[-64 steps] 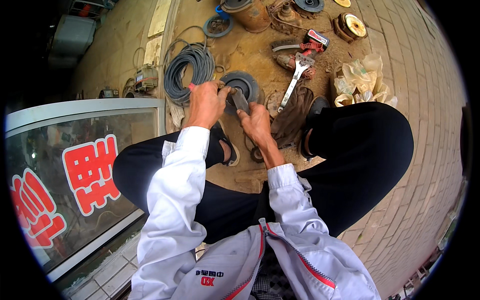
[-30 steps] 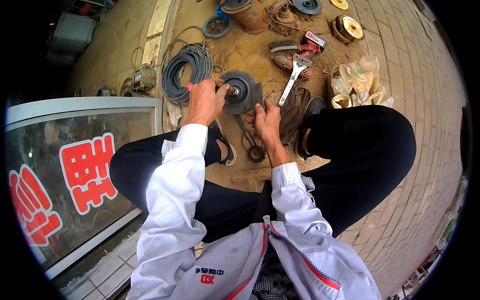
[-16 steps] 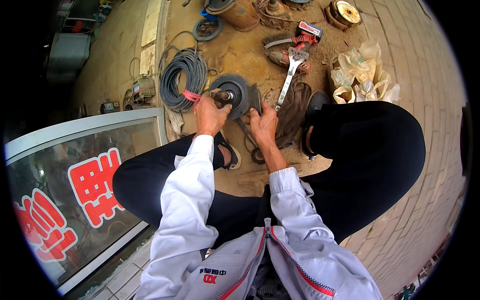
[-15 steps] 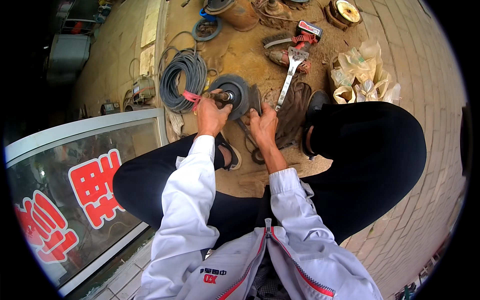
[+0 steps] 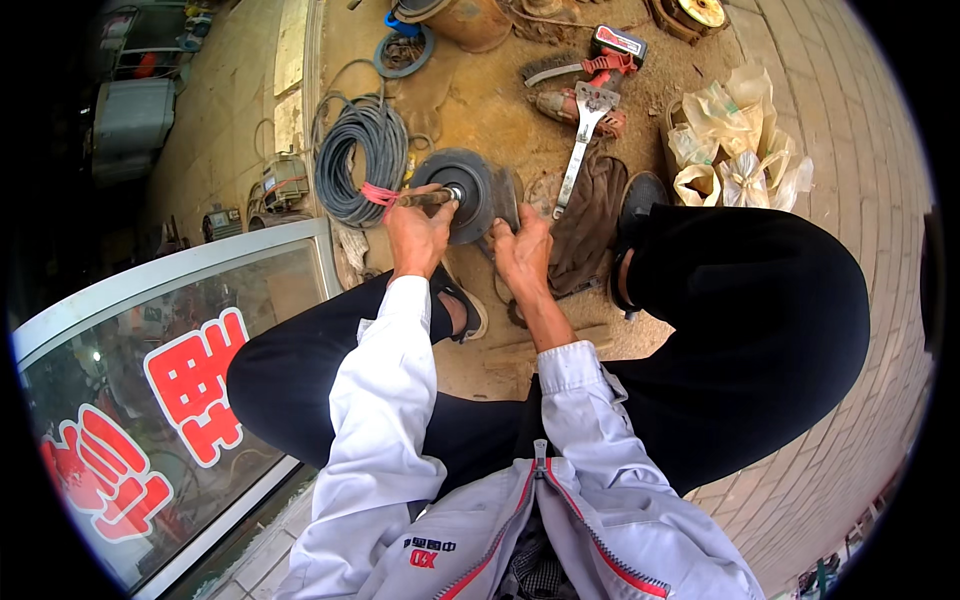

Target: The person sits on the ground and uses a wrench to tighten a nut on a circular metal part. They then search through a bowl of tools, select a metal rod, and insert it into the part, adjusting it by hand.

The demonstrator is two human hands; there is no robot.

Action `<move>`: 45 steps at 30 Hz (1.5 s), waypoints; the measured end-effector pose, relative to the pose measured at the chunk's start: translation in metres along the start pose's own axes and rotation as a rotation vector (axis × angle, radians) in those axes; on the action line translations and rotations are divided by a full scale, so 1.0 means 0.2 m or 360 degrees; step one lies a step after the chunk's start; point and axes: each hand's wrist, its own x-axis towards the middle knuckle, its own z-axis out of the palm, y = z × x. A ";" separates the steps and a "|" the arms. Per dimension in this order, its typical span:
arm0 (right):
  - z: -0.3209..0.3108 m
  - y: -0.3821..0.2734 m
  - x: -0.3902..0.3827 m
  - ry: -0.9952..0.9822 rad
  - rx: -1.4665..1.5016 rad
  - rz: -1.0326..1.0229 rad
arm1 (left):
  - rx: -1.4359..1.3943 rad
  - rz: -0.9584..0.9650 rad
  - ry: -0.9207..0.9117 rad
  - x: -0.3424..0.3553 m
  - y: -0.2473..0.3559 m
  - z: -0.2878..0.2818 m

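Observation:
My left hand (image 5: pixel 418 232) is closed round a brownish metal shaft (image 5: pixel 430 197) that reaches toward the hub of a dark round disc (image 5: pixel 467 170). My right hand (image 5: pixel 524 250) grips a flat dark metal plate (image 5: pixel 506 190) against the disc's right side; its underside is hidden. A coil of grey cable (image 5: pixel 350 140) with pink ties lies beside my left hand. Just past my right hand are a silver wrench-like bar (image 5: pixel 573 165), a brown cloth (image 5: pixel 585 230), a red cordless tool (image 5: pixel 610 80) and a brush (image 5: pixel 545 72).
A glass panel with red lettering (image 5: pixel 280 410) borders my left leg. A sack of crumpled plastic (image 5: pixel 732 110) sits by my right knee. Rusty housings (image 5: pixel 470 22), a grey ring (image 5: pixel 405 65) and a round part (image 5: pixel 700 12) lie farther up. Small machines (image 5: pixel 285 180) stand at upper left.
The plate has moved from across the disc's centre to its right edge, and the shaft now shows in my left hand. The view has shifted slightly.

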 end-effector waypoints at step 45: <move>-0.02 -0.14 -0.09 -0.0115 -0.0398 -0.0383 | -0.0251 -0.0048 -0.0093 0.09 -0.09 -0.12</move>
